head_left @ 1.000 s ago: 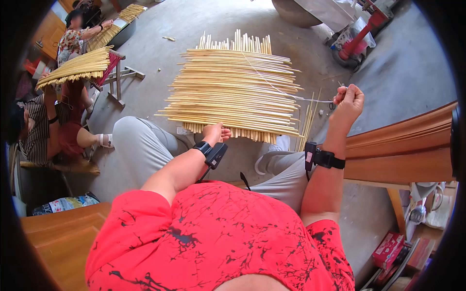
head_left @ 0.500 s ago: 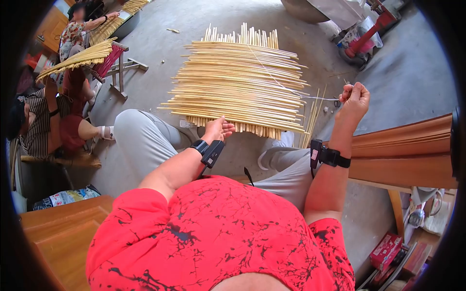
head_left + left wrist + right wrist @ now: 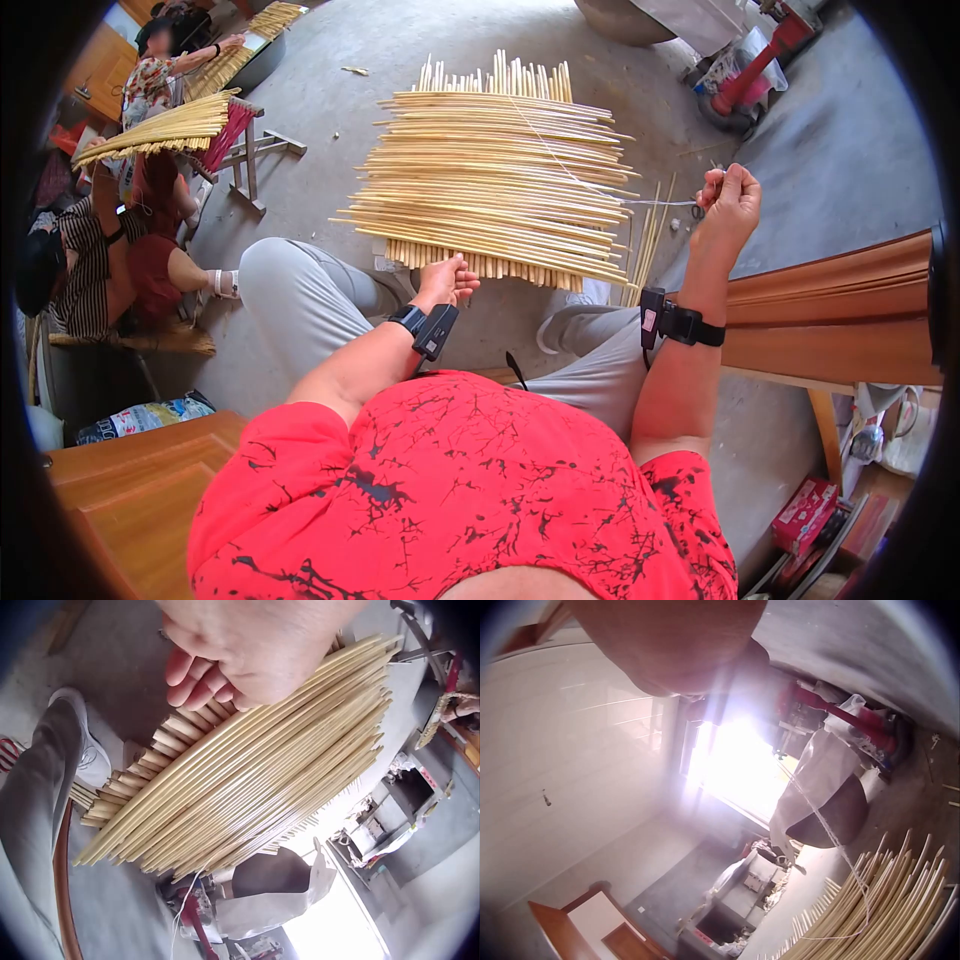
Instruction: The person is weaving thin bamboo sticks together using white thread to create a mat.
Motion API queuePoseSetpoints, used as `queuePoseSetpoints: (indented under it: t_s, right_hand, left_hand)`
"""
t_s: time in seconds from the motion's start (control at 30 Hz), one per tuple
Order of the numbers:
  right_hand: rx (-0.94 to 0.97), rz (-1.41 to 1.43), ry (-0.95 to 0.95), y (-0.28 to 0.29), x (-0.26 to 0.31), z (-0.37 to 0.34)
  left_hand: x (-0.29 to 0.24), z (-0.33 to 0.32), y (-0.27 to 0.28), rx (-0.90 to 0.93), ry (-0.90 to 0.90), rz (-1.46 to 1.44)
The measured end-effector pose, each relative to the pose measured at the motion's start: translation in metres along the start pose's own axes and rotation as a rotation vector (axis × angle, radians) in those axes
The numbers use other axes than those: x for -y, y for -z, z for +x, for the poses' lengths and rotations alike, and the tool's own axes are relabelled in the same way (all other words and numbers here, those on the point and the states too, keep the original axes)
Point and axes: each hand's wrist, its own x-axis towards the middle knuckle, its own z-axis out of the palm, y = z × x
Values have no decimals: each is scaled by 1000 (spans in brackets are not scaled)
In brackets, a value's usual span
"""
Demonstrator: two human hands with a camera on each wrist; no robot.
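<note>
A mat of pale thin sticks lies before me, its long sticks crosswise over other sticks whose ends stick out at the near and far edges. My left hand is at the near edge, fingers loosely curled. In the left wrist view, the left hand overlaps the stick ends, with nothing visible in its fingers; the thumb is hidden. Off the mat's right side, my raised right hand pinches a white string that runs back across the sticks. The string hangs slack in the right wrist view.
Loose sticks lie right of the mat. A small dark loop shows beside the right hand. Wooden furniture stands near my right forearm. At left, other people sit by a stick bundle on a stand. A red-handled thing is behind right.
My left hand has shifted slightly back towards me from the mat's near edge since half a second ago. The right hand keeps its grip on the string, raised a little. The head view has shifted slightly.
</note>
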Motion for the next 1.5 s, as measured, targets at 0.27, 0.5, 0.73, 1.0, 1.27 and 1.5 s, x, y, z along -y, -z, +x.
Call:
queuePoseSetpoints:
  t_s: [0.27, 0.5, 0.73, 1.0, 1.27, 1.5]
  right_hand:
    - [-119, 58, 74, 0, 11, 0]
    - [-123, 136, 88, 2, 14, -2]
    - [-54, 186, 86, 2, 13, -2]
    - [-13, 151, 43, 1, 9, -3]
    - [-6, 144, 51, 0, 5, 0]
    - [165, -58, -57, -12, -7, -8]
  left_hand:
    - [0, -1, -3, -53, -32, -34]
    - [7, -7, -3, -218, -214, 45]
    - [-13, -24, -25, -236, -1269, 1195]
    - [1, -13, -17, -290, -1264, 1533]
    - [-7, -3, -2, -260, -1233, 1131]
    - [5, -12, 25, -161, 27, 159]
